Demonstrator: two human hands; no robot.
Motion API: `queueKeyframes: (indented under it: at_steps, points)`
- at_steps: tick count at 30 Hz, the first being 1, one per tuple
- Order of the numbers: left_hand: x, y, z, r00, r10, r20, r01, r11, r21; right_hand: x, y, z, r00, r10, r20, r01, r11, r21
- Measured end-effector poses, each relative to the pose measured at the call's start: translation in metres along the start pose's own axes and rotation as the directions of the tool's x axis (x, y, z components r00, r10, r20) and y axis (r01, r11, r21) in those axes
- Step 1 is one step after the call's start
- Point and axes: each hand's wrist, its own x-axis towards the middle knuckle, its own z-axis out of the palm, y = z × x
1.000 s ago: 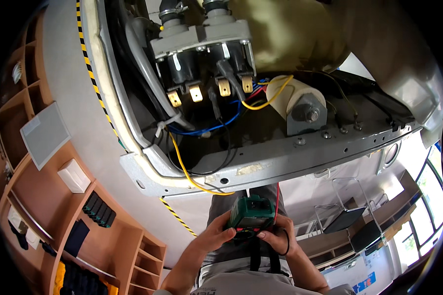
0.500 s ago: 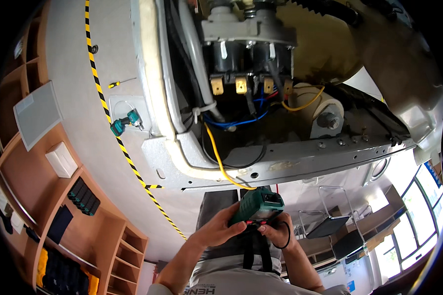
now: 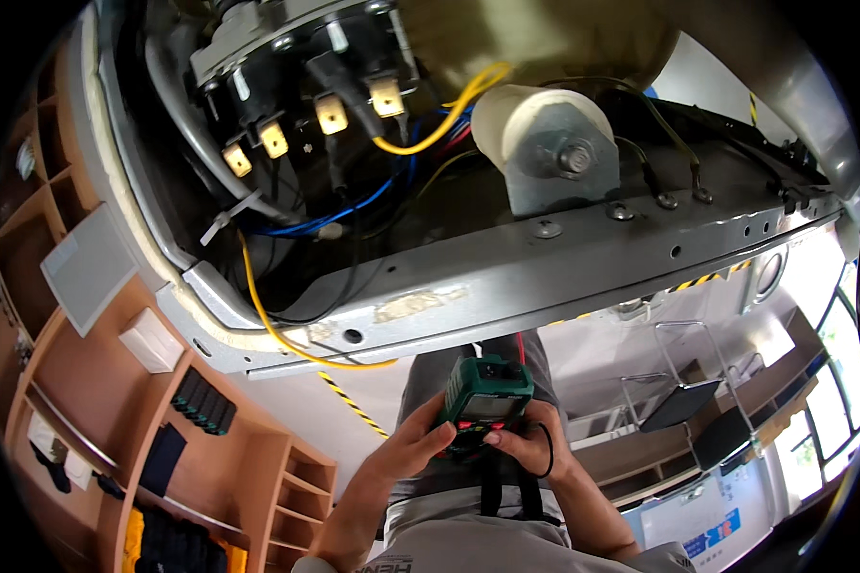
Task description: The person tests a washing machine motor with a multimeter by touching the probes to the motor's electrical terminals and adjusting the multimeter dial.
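A green and black multimeter [image 3: 488, 395] is held at my waist between both hands. My left hand [image 3: 420, 437] wraps around its left side, thumb along the lower edge. On the other side my right hand [image 3: 533, 439] grips it, thumb by the red buttons; a black loop hangs at that wrist. A red lead [image 3: 520, 348] runs up from the meter's top. Above it is the grey metal frame of an opened appliance [image 3: 430, 296]. Inside sits a black valve block with several brass spade terminals [image 3: 331, 115]. A yellow wire [image 3: 282, 336] hangs over the frame's edge.
Wooden shelves [image 3: 201, 458] with boxes and dark items stand on the left. A pale bolted roller-like part [image 3: 545, 134] and blue wires [image 3: 354, 210] sit inside the appliance. Chairs [image 3: 683, 406] stand at the right. Yellow-black tape [image 3: 354, 406] marks the floor.
My view has shifted closer to the appliance, which now appears larger and further left. The multimeter stays in both hands, its face turned more toward me. The floor drill and screwdriver have left view.
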Motion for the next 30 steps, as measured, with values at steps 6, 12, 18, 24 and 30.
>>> queueKeyframes:
  at_steps: [6, 12, 18, 24, 30]
  points:
    - [0.004, 0.008, 0.005, 0.996, -0.09, -0.024, 0.091, 0.995, 0.045, -0.002, 0.007, -0.002, 0.998, 0.04, -0.041, -0.035, 0.991, 0.13]
    - [0.008, 0.015, 0.01, 0.993, -0.107, -0.05, 0.114, 0.983, 0.144, -0.003, 0.013, 0.0, 0.997, 0.053, -0.054, -0.044, 0.985, 0.165]
    - [0.01, 0.026, 0.013, 0.99, -0.12, -0.07, 0.13, 0.977, 0.171, 0.0, 0.017, 0.005, 0.994, -0.03, -0.109, 0.054, 0.972, 0.227]
    - [0.01, 0.037, 0.017, 0.994, -0.091, -0.064, 0.107, 0.939, 0.328, -0.004, 0.014, 0.004, 0.991, -0.011, -0.136, 0.036, 0.981, 0.188]
    - [0.01, 0.062, 0.03, 0.966, 0.211, -0.152, -0.102, 0.845, 0.524, -0.009, 0.012, 0.004, 0.986, -0.027, -0.166, 0.06, 0.979, 0.196]
